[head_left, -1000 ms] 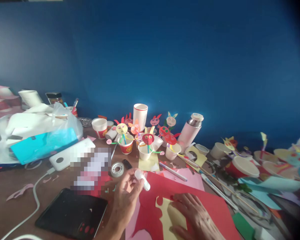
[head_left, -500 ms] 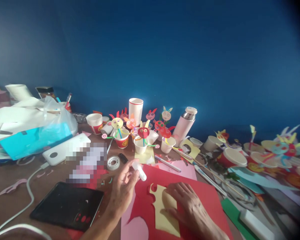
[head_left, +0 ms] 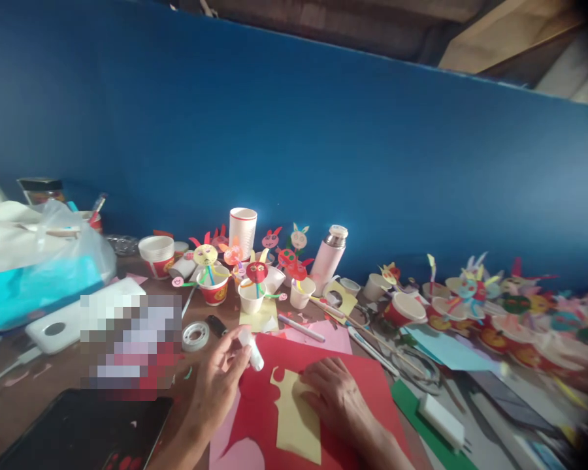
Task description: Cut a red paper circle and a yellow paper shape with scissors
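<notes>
My left hand is closed on a small white tube with a wide, cloudy end, held tilted above the left edge of the red paper sheet. Whether it is a glue tube I cannot tell. My right hand lies palm down, fingers stretched out, over the right part of a yellow paper piece. That piece has a cut, wavy left edge and rests on the red sheet. Pink paper shows beneath at the lower left.
Paper cups with paper faces stand behind the sheet, near a pink flask. A tape roll and a black tablet-like device lie left. A white charger sits right on green paper.
The view has tilted up and turned right, so the wall's top edge and more cups on the right show. Both hands keep nearly the same pose over the paper.
</notes>
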Available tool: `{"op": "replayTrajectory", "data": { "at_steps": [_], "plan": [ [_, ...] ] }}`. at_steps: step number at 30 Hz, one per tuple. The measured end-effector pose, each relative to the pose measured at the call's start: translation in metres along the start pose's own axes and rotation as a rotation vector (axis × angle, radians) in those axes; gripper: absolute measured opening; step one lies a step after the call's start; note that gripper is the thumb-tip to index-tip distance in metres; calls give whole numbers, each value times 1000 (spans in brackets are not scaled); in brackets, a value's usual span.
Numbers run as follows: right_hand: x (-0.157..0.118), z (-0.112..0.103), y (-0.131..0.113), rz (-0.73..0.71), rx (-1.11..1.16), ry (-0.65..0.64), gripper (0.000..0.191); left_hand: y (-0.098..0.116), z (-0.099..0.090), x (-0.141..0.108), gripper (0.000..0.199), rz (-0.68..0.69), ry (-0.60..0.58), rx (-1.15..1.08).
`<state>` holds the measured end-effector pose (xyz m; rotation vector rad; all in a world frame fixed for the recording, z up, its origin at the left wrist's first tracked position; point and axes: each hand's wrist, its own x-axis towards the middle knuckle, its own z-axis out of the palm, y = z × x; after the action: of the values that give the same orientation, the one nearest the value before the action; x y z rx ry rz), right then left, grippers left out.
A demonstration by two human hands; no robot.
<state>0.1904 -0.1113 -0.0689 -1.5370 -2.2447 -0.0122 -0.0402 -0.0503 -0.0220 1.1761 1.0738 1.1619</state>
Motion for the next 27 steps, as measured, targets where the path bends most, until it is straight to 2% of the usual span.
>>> {"op": "replayTrajectory", "data": {
  "at_steps": [5,12,18,22,27],
  "plan": [
    [1,1,5,1,11,18,9,-9,0,3,53,-18,-49,35],
    [1,-31,12,133,-42,20,22,-16,0,7,56,-12,-71,-39],
    [-6,-49,18,253,-105,-84,26,-17,1,7,52,34,-95,-34],
    [-16,-52,17,349,-145,-166,25,-16,1,5,46,64,-120,-4],
    [-27,-52,12,436,-160,-237,16,-14,2,3,45,69,-133,-84]
  ]
}}
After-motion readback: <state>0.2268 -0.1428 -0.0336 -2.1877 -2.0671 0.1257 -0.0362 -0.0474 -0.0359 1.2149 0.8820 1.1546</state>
